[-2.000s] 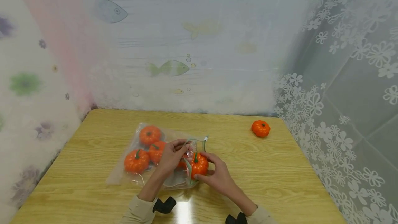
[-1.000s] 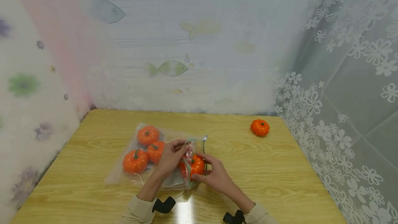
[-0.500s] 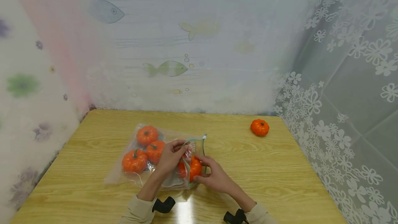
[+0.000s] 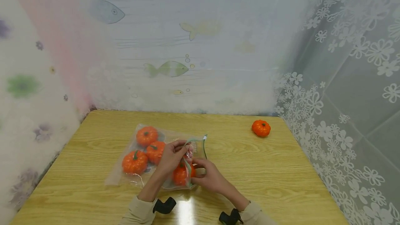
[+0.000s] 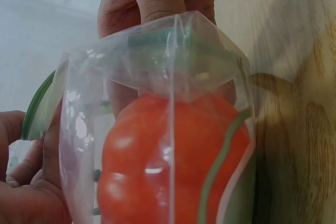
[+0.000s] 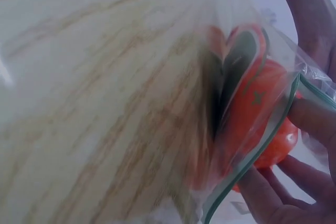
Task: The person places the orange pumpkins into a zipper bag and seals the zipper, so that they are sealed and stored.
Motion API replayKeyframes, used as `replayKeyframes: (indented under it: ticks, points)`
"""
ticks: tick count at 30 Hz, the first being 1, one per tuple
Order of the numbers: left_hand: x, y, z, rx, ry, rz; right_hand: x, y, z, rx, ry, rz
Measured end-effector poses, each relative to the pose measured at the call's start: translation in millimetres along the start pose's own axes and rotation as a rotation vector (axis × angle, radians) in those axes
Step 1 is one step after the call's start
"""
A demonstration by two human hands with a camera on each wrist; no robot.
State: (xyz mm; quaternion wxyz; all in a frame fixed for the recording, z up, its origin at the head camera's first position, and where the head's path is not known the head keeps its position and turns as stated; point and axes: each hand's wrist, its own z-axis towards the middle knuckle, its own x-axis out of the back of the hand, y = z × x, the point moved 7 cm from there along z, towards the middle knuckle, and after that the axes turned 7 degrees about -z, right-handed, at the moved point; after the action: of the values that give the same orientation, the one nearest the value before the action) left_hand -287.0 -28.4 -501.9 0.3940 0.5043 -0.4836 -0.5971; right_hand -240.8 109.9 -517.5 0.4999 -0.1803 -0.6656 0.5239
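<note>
A clear zip bag (image 4: 117, 178) with a green seal lies on the table, its mouth toward the right. My left hand (image 4: 168, 157) pinches the upper lip of the mouth and lifts it. My right hand (image 4: 210, 176) grips a small orange pumpkin (image 4: 180, 174) just inside the mouth; in the right wrist view its fingers (image 6: 310, 174) curl about the pumpkin's near side. Seen from the left wrist, the pumpkin (image 5: 147, 166) shows through the plastic. Three more pumpkins lie deeper in the bag: one at the back (image 4: 147, 136), one in front (image 4: 135, 162), one (image 4: 155, 152) partly behind my left hand.
Another orange pumpkin (image 4: 261, 128) stands alone at the table's back right. The wood-grain table (image 4: 265, 183) meets a fish-patterned curtain (image 4: 231, 79) behind it. Patterned hangings also close off the left and right sides.
My right hand has moved left, pushing its pumpkin from the bag's mouth to inside it. The left hand has stayed on the lip. The lone pumpkin has not moved.
</note>
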Motion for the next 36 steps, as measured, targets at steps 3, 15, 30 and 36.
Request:
replayKeyframes:
  ticks: [3, 15, 30, 36]
  points:
    - [0.4, 0.4, -0.2, 0.004, 0.000, 0.012, -1.6, -1.2, 1.8, -0.002, -0.036, 0.006]
    - [-0.7, 0.1, -2.4, 0.042, -0.045, -0.104, 40.5, 6.2, -8.8, -0.013, 0.141, 0.011]
    - [2.7, 1.8, -3.9, 0.024, -0.022, -0.088, 157.9, 56.1, -45.5, -0.121, 0.711, 0.034]
    - [2.2, 1.7, -4.4, 0.019, -0.048, -0.105, 201.8, 79.8, -63.3, -0.188, 0.876, -0.005]
